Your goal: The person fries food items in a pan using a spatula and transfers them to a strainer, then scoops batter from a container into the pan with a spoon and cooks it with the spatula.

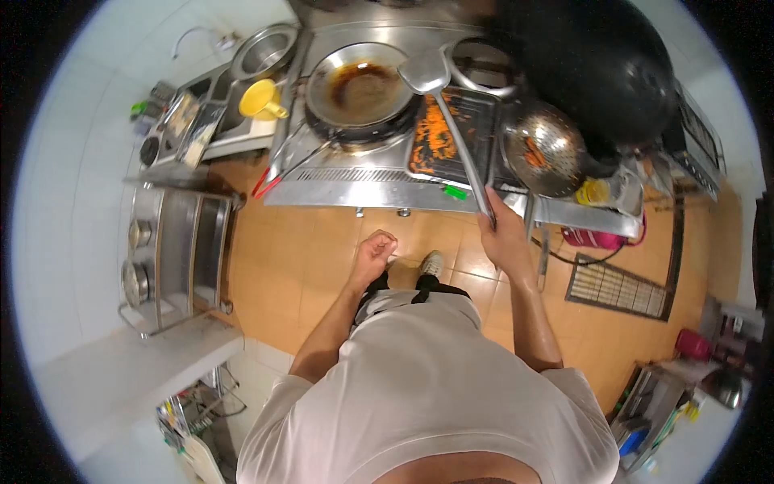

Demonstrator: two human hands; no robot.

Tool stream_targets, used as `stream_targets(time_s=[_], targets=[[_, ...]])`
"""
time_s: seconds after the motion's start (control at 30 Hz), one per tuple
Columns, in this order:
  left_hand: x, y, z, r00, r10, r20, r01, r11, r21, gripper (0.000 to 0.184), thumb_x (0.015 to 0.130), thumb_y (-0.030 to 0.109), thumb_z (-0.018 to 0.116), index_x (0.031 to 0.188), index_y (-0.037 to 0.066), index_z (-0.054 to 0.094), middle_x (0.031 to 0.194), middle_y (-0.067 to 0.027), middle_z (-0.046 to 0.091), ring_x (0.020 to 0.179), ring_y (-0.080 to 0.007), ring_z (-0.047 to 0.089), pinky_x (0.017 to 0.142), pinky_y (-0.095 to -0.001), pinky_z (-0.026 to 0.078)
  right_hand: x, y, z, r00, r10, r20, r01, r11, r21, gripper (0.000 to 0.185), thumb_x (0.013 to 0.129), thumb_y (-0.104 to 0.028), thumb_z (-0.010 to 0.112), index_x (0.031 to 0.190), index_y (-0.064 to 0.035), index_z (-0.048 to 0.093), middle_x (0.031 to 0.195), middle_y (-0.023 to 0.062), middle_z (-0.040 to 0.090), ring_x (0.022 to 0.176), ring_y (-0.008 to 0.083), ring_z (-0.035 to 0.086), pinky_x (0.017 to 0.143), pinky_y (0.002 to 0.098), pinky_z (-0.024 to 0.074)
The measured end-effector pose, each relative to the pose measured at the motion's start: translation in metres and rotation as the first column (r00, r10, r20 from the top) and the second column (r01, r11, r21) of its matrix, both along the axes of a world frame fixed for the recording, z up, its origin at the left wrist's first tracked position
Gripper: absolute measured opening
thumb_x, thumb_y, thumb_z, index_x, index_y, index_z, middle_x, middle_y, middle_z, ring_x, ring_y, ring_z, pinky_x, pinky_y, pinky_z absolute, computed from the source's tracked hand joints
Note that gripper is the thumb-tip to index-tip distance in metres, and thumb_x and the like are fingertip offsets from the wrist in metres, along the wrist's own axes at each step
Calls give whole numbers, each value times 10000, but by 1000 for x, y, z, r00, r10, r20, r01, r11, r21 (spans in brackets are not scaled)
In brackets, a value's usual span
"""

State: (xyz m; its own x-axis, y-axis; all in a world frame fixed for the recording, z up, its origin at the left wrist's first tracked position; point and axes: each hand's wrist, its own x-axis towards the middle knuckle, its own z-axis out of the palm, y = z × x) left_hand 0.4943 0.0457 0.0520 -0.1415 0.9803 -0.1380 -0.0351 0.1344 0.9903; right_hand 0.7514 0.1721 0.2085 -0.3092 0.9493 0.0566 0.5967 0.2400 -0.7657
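My right hand (508, 235) is closed around the handle of a long metal wok spatula (458, 133). The spatula's broad blade hangs just right of a wok (359, 85) on the stove, which has brown liquid at its bottom; whether blade and rim touch I cannot tell. Below the shaft lies a black tray (472, 133) with shredded orange food (435, 135) on it. A perforated strainer (543, 149) with a few orange pieces sits right of the tray. My left hand (376, 252) is held in front of my waist, fingers curled in, with nothing visible in them.
A yellow dipper (261, 100) and a metal basin (264, 52) are by the sink at left. A red-handled tool (270, 179) leans over the stove edge. A large black wok (601, 64) stands at back right. A metal cart (181, 250) is at left, a floor drain grate (617, 286) at right.
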Motion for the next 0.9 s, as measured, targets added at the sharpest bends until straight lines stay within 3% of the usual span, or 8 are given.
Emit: stream_targets(time_s=[0.1,0.2,0.3,0.43,0.53,0.67,0.8,0.9], targets=[[-34,-26,-5,999,31,-31,-33,998,-48,262,978,155,565,767,2,589,845,-48,599,877,-144,570,797,-275,441,-74,26,-5,935,57,350,-69,997,22,499,854,-38,527,1347,27,478,1028,289,634,865,481,635,768,506,529],[-68,-46,12,999,40,-19,-40,999,-21,351,1014,206,507,737,6,586,792,-47,593,867,-155,580,798,-285,439,-128,47,-28,882,-9,472,-83,981,174,497,871,-29,509,1366,-58,479,978,291,599,832,455,652,725,532,534],[-105,-60,32,993,115,26,-108,977,-185,400,1027,218,474,702,8,574,764,-54,584,865,-184,595,802,-313,446,-166,58,-37,827,-24,562,-82,983,162,504,876,-33,506,1373,-98,460,1060,309,566,813,460,655,734,520,547],[-167,-80,15,978,132,163,-131,991,-16,425,1029,251,456,693,15,564,737,-54,566,851,-207,594,819,-338,452,-209,53,-57,775,-112,622,-26,978,208,501,892,-58,507,1385,-130,446,1130,337,513,908,457,645,771,494,554],[-213,-91,32,967,108,231,-131,987,88,403,1024,262,457,703,29,528,780,-66,567,887,-202,579,832,-348,455,-231,36,-71,697,-172,696,-18,966,256,530,896,-39,493,1414,-126,426,1120,283,528,938,428,648,742,474,569],[-269,-100,36,952,49,303,-93,987,131,306,1007,230,498,779,28,530,881,-73,569,915,-164,547,830,-315,440,-254,30,-110,677,-210,705,137,978,160,573,872,-37,541,1421,-142,410,1131,266,549,963,430,638,760,472,564],[-309,-103,43,937,67,343,-139,972,190,233,986,158,533,800,19,552,903,-59,582,874,-140,547,815,-288,434,-276,21,-128,709,-184,681,201,978,54,532,864,-71,539,1383,-150,448,1013,260,640,906,390,668,754,488,544],[-357,-105,38,993,101,59,-110,978,175,248,981,138,538,764,19,559,868,-48,602,818,-128,553,765,-273,445,-290,16,-140,736,-236,634,223,969,103,620,831,-79,598,1422,-145,422,1050,263,654,947,426,651,819,506,518]])
